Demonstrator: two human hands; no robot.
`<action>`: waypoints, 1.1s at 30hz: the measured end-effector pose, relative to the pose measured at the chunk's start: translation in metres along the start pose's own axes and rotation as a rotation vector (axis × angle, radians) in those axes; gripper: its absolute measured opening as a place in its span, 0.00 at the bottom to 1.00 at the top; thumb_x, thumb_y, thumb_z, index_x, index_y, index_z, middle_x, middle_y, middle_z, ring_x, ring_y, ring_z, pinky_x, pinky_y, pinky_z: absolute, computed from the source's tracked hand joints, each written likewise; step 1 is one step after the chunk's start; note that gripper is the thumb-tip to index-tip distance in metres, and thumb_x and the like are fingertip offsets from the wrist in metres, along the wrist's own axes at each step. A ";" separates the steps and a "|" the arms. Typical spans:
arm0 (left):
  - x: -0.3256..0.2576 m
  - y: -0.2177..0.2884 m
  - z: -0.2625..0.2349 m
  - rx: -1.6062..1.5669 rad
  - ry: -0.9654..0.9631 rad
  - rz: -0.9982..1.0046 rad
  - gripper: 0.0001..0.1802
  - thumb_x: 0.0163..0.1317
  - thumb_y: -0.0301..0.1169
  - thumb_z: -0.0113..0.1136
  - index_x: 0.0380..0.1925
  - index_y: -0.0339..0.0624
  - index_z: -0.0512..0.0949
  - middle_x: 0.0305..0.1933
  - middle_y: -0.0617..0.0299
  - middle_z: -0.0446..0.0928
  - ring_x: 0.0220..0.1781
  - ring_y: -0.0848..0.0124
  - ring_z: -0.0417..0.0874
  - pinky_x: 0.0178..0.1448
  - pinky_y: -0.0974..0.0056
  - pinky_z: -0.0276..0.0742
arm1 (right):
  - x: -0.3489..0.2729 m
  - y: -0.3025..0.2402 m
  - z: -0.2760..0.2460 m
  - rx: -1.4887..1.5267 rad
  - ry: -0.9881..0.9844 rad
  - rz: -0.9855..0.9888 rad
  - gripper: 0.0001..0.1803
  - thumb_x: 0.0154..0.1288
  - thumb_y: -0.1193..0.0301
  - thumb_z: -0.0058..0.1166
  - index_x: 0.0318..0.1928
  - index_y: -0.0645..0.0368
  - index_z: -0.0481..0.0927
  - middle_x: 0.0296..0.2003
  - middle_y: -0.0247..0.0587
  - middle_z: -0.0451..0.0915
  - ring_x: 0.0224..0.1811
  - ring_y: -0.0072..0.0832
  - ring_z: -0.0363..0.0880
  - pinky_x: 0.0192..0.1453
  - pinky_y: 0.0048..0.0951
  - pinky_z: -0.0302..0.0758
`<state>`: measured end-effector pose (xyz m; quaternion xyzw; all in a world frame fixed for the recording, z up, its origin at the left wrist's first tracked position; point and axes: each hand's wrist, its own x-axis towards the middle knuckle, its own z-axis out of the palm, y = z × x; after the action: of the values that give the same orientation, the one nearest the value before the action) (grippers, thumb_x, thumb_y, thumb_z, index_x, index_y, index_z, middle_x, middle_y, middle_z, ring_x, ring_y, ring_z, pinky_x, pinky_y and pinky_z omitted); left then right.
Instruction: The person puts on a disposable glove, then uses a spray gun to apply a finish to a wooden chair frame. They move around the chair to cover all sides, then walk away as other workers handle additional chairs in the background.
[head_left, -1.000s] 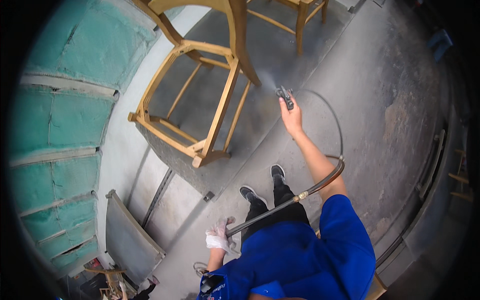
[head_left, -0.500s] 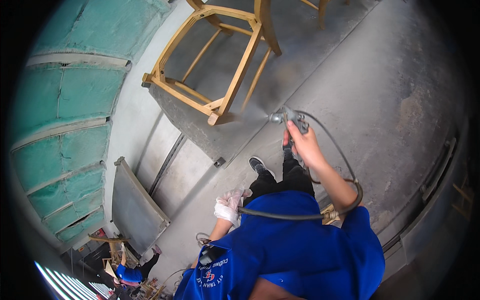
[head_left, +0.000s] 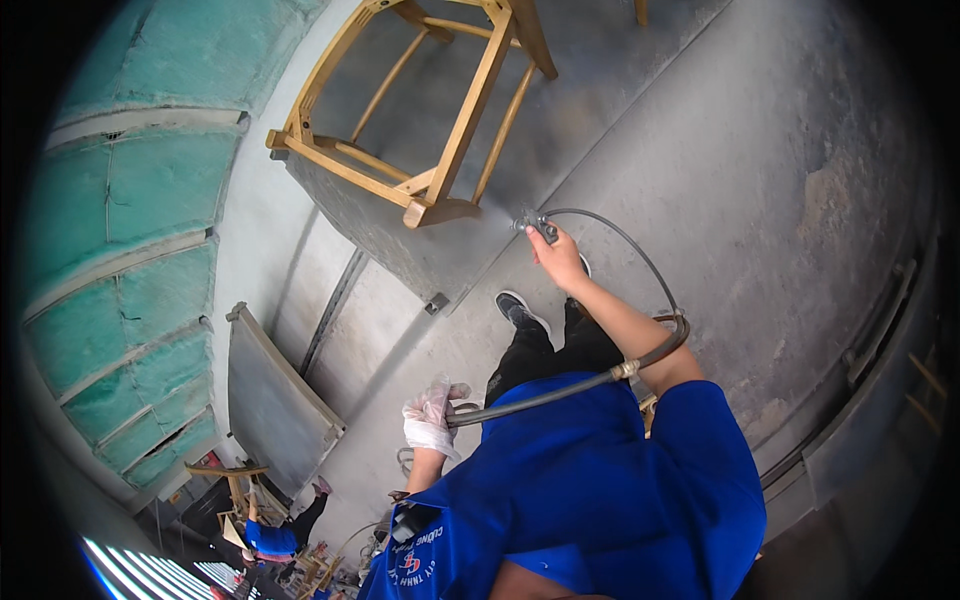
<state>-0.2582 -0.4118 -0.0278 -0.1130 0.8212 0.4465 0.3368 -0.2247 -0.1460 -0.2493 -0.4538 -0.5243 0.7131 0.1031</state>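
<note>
Spray gun (head_left: 538, 220), metal, at one o'clock, gripped in closed right hand (head_left: 561, 260), nozzle (head_left: 518, 223) facing chair (head_left: 463, 124), seemingly so mist (head_left: 493, 223) reaches wood. Chair near twelve o'clock: seatless frame, smooth, slim round rungs. Dark rubbery hose (head_left: 545, 401) crosses right forearm (head_left: 622, 322); left hand (head_left: 430, 412) at seven, thinly gloved, curled about it, probably keeping slack clear. Rough green panels (head_left: 175, 190) at ten.

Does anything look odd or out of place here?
Yes, one mismatch: the left hand wears a thin, whitish glove, while the right hand, holding the spray gun, looks bare.
</note>
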 end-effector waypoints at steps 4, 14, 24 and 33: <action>0.000 -0.002 -0.003 0.174 -0.086 -0.054 0.22 0.70 0.45 0.62 0.26 0.38 0.88 0.14 0.68 0.73 0.15 0.78 0.65 0.21 0.67 0.58 | -0.021 -0.034 -0.016 -0.054 -0.043 -0.077 0.23 0.73 0.58 0.58 0.59 0.60 0.79 0.26 0.32 0.79 0.26 0.18 0.77 0.33 0.24 0.75; 0.007 -0.013 0.002 0.130 -0.218 -0.144 0.23 0.66 0.53 0.65 0.27 0.44 0.90 0.15 0.66 0.76 0.16 0.78 0.66 0.22 0.67 0.60 | -0.032 -0.206 -0.056 -0.178 0.051 -0.463 0.25 0.73 0.65 0.60 0.66 0.63 0.75 0.28 0.29 0.79 0.30 0.15 0.76 0.37 0.22 0.75; 0.170 0.036 -0.069 0.473 -0.295 0.442 0.29 0.68 0.41 0.61 0.67 0.44 0.72 0.53 0.51 0.84 0.55 0.62 0.85 0.64 0.58 0.77 | -0.030 -0.250 -0.061 -0.219 0.388 -0.546 0.18 0.75 0.61 0.56 0.55 0.61 0.80 0.29 0.25 0.76 0.29 0.13 0.70 0.31 0.20 0.68; 0.429 0.281 -0.109 1.016 -0.022 0.805 0.31 0.66 0.32 0.51 0.71 0.59 0.68 0.59 0.44 0.80 0.62 0.47 0.80 0.65 0.51 0.75 | -0.130 -0.202 -0.016 -0.233 0.690 -0.316 0.17 0.79 0.55 0.47 0.43 0.56 0.77 0.28 0.29 0.78 0.27 0.13 0.74 0.23 0.18 0.65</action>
<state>-0.7649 -0.2882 -0.0828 0.3816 0.9049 0.0945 0.1630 -0.2054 -0.1297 -0.0095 -0.5893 -0.5996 0.4297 0.3295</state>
